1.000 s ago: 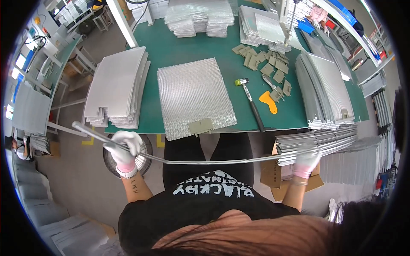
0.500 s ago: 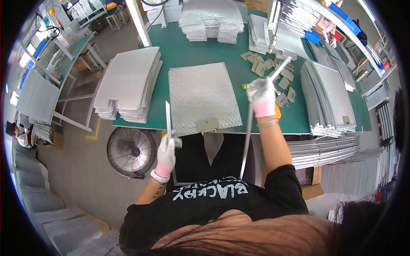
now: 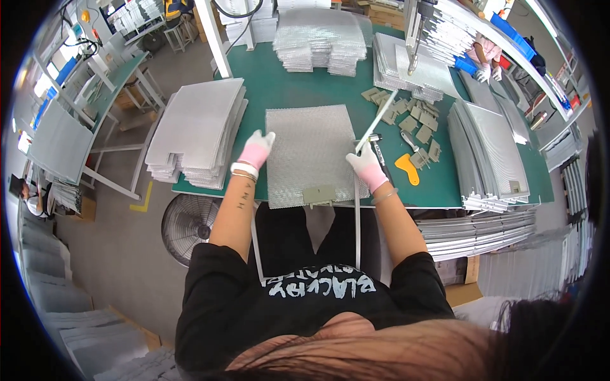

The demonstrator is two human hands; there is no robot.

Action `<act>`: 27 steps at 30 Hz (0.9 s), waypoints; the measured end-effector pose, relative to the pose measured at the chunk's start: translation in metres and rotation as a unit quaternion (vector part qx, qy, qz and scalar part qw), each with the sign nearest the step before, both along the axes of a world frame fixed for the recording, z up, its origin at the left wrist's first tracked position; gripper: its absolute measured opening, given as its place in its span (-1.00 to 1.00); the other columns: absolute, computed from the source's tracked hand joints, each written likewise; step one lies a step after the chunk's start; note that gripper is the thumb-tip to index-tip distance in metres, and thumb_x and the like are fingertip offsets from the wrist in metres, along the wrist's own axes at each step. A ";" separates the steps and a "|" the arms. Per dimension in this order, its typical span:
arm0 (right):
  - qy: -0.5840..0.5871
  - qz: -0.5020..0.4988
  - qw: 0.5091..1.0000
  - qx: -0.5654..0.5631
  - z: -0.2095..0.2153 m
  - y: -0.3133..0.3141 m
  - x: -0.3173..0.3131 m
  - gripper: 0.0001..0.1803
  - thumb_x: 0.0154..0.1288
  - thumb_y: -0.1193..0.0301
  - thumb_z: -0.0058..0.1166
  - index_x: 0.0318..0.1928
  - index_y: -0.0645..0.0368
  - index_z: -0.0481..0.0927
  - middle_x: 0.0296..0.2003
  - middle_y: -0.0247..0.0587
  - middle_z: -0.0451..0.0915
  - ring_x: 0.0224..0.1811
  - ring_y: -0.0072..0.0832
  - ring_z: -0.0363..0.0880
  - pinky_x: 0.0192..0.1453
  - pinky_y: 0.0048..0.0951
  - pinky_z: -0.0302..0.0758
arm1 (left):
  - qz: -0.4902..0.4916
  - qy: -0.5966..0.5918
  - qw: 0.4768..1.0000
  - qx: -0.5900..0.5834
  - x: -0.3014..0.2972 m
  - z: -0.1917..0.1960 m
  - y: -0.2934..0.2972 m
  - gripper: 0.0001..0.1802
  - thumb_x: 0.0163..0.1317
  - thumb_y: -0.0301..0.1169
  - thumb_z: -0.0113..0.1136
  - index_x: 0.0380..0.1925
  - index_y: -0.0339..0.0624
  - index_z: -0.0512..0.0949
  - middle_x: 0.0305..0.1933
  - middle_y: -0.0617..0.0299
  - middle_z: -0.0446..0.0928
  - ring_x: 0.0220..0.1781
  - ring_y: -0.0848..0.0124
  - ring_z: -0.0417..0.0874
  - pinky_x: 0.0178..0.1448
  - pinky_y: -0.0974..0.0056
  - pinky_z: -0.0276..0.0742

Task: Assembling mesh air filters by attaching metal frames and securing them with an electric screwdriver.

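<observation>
A silver wire-mesh sheet (image 3: 309, 149) lies on the green table, with a small olive-grey plate (image 3: 319, 194) at its near edge. A thin, bent metal frame (image 3: 358, 235) reaches from my lap up to the table. My right hand (image 3: 367, 166), in a white and pink glove, is closed on the frame's right side by the mesh edge; a pale strip (image 3: 380, 117) slants up and away from it. My gloved left hand (image 3: 257, 149) is closed at the mesh's left edge. What its fingers hold is hidden.
Stacked panels stand at the left (image 3: 197, 130) and right (image 3: 486, 149), mesh sheets (image 3: 321, 38) at the back. Right of my work lie a hammer (image 3: 379, 152), a yellow scraper (image 3: 407, 169) and several olive-grey plates (image 3: 419, 120). A floor fan (image 3: 185, 228) stands below. A co-worker's gloved hands (image 3: 489, 73) show far right.
My left hand has moved up and forward to the mesh's left edge. My right hand has come down and left along the frame, uncovering the hammer. The view has shifted slightly.
</observation>
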State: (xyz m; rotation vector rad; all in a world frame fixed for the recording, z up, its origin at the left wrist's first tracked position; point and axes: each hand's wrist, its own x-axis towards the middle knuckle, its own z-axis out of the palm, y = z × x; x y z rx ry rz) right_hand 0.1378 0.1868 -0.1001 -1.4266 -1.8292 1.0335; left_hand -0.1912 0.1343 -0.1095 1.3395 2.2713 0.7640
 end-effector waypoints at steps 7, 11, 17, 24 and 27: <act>-0.038 0.030 0.997 0.059 -0.001 0.006 0.020 -0.30 0.13 0.13 0.27 0.12 0.41 0.40 -0.07 0.14 0.59 0.01 -0.09 0.60 0.14 -0.23 0.50 | -0.018 -0.050 0.993 0.101 0.004 -0.008 0.000 -0.23 0.35 -0.07 0.15 0.33 -0.47 0.24 0.31 -0.25 0.38 0.37 -0.03 0.40 0.50 0.08 0.20; 0.068 -0.007 0.994 0.090 0.009 -0.020 0.038 -0.43 0.19 0.07 0.27 -0.04 0.32 0.48 -0.22 0.03 0.59 -0.16 -0.18 0.60 -0.01 -0.24 0.52 | -0.085 -0.011 0.951 0.297 0.086 0.023 -0.066 -0.49 0.40 -0.18 0.10 0.15 -0.39 0.45 0.16 -0.16 0.52 0.25 0.04 0.52 0.39 0.10 0.34; -0.044 0.121 0.992 0.012 0.006 -0.062 0.043 -0.61 0.22 0.17 0.21 -0.22 0.27 0.49 -0.41 0.03 0.59 -0.31 -0.12 0.62 -0.13 -0.20 0.53 | 0.024 -0.808 0.583 -0.082 0.221 -0.050 -0.173 -0.49 0.45 -0.05 0.05 0.20 -0.18 0.38 0.12 0.13 0.50 0.14 0.18 0.55 0.25 0.10 0.47; 0.064 -0.025 0.995 0.072 0.024 -0.158 0.048 -0.34 0.34 0.47 0.08 0.42 0.25 0.21 -0.27 -0.12 0.65 -0.36 -0.45 0.63 -0.17 -0.44 0.57 | -0.041 -0.804 0.569 0.167 0.246 -0.008 -0.131 -0.56 0.51 -0.18 -0.03 0.20 -0.26 0.35 0.21 0.06 0.47 0.23 0.23 0.51 0.35 0.08 0.44; 0.281 -0.001 0.959 -0.038 -0.013 -0.164 0.045 -0.34 0.46 0.56 -0.14 0.51 0.21 0.04 -0.33 -0.38 0.47 -0.49 -0.72 0.35 -0.38 -0.68 0.38 | -0.041 -0.831 0.539 0.134 0.228 -0.024 -0.078 -0.74 0.44 -0.32 0.11 -0.06 -0.32 0.48 -0.04 0.07 0.56 0.02 0.26 0.61 0.16 0.20 0.59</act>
